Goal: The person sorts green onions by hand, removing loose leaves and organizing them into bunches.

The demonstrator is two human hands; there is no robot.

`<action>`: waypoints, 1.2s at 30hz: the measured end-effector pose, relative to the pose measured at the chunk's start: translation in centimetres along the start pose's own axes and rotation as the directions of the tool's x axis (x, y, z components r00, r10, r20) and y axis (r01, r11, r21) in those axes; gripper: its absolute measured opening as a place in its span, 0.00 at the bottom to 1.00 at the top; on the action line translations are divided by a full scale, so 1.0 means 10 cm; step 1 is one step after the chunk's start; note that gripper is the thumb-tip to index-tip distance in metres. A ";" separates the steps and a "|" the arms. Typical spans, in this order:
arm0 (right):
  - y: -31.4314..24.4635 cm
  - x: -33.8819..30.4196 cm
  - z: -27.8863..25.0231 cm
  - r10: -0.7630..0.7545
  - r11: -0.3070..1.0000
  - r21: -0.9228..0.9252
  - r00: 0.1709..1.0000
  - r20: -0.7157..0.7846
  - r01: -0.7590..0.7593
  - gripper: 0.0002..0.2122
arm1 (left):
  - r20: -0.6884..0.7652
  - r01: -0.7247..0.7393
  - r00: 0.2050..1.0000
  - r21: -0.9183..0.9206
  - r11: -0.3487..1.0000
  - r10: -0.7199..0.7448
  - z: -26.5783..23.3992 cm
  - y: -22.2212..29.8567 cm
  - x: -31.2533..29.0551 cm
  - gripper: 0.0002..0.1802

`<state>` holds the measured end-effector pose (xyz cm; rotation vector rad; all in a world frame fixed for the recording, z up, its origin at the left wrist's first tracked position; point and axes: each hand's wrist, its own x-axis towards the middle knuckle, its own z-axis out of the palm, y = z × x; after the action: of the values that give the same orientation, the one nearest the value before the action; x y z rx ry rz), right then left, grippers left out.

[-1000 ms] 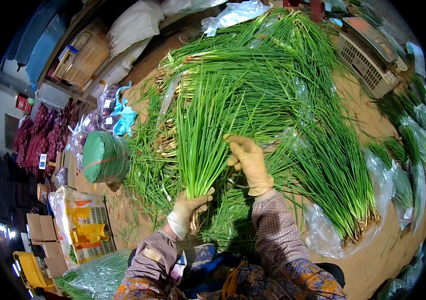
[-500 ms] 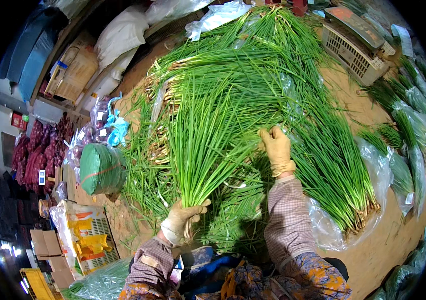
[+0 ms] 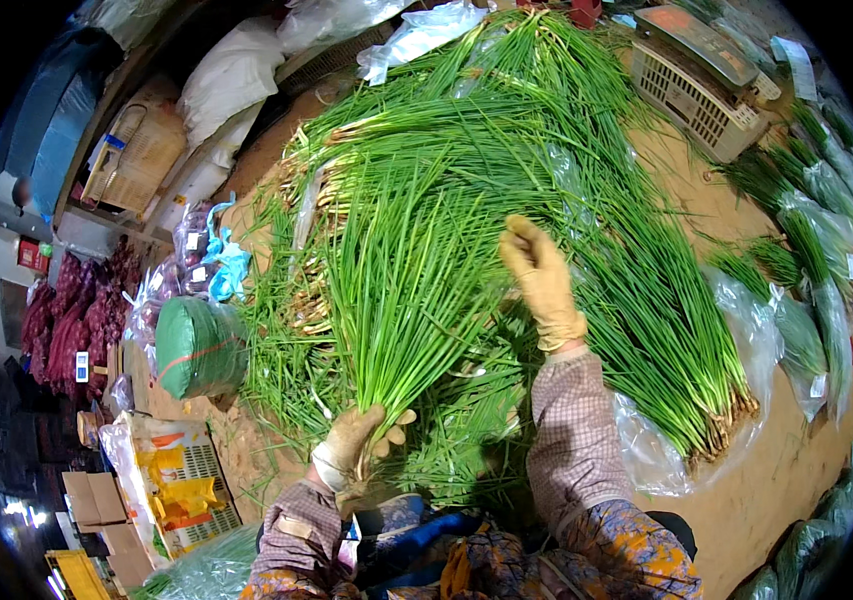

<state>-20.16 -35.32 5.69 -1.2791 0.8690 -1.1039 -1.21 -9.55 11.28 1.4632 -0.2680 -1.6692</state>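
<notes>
A fanned bunch of long green onions is gripped at its hidden base by the tan-gloved left hand; whether leaves are pinched by the half-curled, tan-gloved right hand cannot be told.

No legible writing on any label

- Showing long green leafy stalks heaped across the middle
- Showing a rounded green plastic-wrapped bale to their left
- Showing a flat grey scale on a beige slatted plastic crate, far right
</notes>
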 end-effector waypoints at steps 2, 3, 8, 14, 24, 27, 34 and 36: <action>0.21 0.05 0.08 0.018 0.981 -0.192 0.992 0.127 0.007 0.35 | -0.015 0.002 1.000 0.102 0.995 0.000 0.02 0.04 -0.01 0.20; 0.26 0.08 0.07 0.188 0.965 -0.228 0.949 0.253 -0.131 0.46 | -0.010 -0.003 1.000 0.128 0.992 0.004 0.01 0.05 -0.01 0.20; 0.15 -0.05 0.40 0.311 0.932 0.014 0.818 0.485 -0.363 0.50 | 0.033 0.080 0.995 0.235 0.969 -0.090 -0.28 0.08 -0.06 0.23; 0.24 -0.24 0.38 0.342 0.934 0.052 0.926 0.158 -0.354 0.22 | 0.102 0.085 0.981 0.551 0.830 -0.168 -0.01 0.15 0.01 0.18; 0.72 -0.02 0.42 -0.413 0.417 -0.678 0.791 0.452 0.605 0.11 | 0.007 0.003 1.000 0.389 0.921 -0.006 0.08 0.08 -0.14 0.16; 0.84 -0.01 0.46 -0.392 0.391 -0.714 0.807 0.442 0.581 0.12 | -0.014 -0.022 0.999 0.397 0.917 0.030 0.03 0.07 -0.10 0.16; 0.62 0.32 -0.19 0.106 0.566 -0.825 0.990 0.091 0.015 0.14 | -0.085 -0.099 0.989 0.256 0.962 0.124 -0.29 0.22 -0.55 0.18; 0.77 0.18 0.03 0.308 0.593 -0.794 0.873 0.379 0.135 0.27 | -0.032 -0.205 0.976 0.211 0.956 0.216 -0.35 0.23 -0.43 0.20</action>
<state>-18.29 -37.28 -1.75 -2.1258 1.0645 -0.1891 2.64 -6.52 14.83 1.5704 -0.5618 -1.4610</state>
